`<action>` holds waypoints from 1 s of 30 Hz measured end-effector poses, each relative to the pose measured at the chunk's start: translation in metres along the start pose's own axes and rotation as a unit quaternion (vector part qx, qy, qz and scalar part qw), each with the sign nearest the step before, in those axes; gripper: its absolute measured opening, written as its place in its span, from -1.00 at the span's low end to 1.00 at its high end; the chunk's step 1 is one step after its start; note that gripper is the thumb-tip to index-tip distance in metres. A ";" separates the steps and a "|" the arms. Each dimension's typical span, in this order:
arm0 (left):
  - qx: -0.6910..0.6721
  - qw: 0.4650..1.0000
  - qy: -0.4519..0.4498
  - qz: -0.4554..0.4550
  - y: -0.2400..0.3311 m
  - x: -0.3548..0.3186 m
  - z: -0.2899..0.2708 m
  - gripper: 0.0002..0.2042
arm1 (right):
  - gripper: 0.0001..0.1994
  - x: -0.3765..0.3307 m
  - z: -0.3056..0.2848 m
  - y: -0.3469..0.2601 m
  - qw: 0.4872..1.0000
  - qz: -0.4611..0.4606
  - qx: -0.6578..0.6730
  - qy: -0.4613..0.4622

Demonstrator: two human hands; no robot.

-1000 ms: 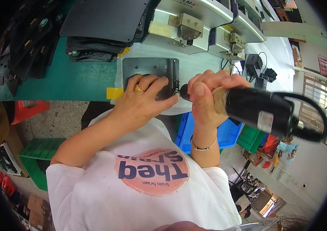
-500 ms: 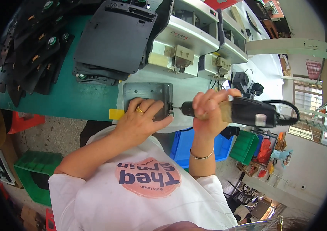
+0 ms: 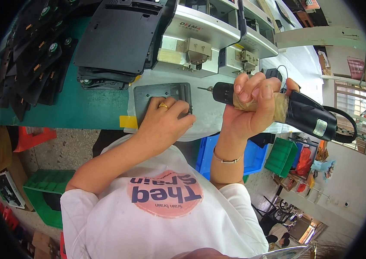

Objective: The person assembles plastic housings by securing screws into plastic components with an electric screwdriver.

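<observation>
A corded black electric screwdriver (image 3: 310,115) is wrapped in my right hand (image 3: 252,105), its grip partly covered with tan tape. The bit (image 3: 203,89) points left and is in the air, apart from the part beside it. My left hand (image 3: 164,121), a ring on one finger, has its fingers curled over the right side and near edge of a shallow dark grey plastic housing (image 3: 147,91). That housing lies on the white-covered part of the table. What the left fingertips pinch inside it is hidden.
Stacked black plastic panels (image 3: 116,39) and a heap of black parts with round green-rimmed pieces (image 3: 40,60) fill the left. Silver machines (image 3: 206,21) stand behind the housing. Yellow tape (image 3: 128,121) marks the table edge. Below are a blue bin (image 3: 254,155) and green crates (image 3: 47,185).
My right hand has lifted the screwdriver up and to the right, so the bit has left the housing's right edge. My left hand stays on the housing, its fingers more curled.
</observation>
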State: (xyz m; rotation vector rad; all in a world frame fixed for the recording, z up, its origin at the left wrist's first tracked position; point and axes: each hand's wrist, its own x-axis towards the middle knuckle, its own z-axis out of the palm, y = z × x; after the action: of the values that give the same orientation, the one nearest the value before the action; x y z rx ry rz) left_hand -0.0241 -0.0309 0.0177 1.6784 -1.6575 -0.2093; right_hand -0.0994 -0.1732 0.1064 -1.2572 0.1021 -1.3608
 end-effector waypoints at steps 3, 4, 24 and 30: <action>-0.027 0.999 -0.019 -0.027 0.002 0.004 -0.004 -0.84 | -0.49 -0.001 -0.005 -0.003 1.000 0.000 0.000 0.005; -0.060 0.997 -0.021 -0.044 0.003 0.004 -0.004 -0.86 | -0.50 -0.001 -0.006 -0.004 1.000 0.000 0.003 0.012; -0.096 0.992 -0.009 -0.079 0.006 0.001 0.004 -0.90 | -0.50 0.017 0.030 0.031 0.996 -0.061 -0.069 -0.006; -0.072 0.996 -0.028 -0.055 0.007 0.002 0.001 -0.91 | -0.54 0.022 0.022 0.035 0.995 -0.049 -0.076 -0.053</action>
State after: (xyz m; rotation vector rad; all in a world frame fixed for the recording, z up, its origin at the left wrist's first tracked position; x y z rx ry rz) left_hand -0.0297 -0.0320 0.0224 1.6684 -1.5526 -0.4227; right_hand -0.0543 -0.1867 0.1034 -1.4760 0.0711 -1.3863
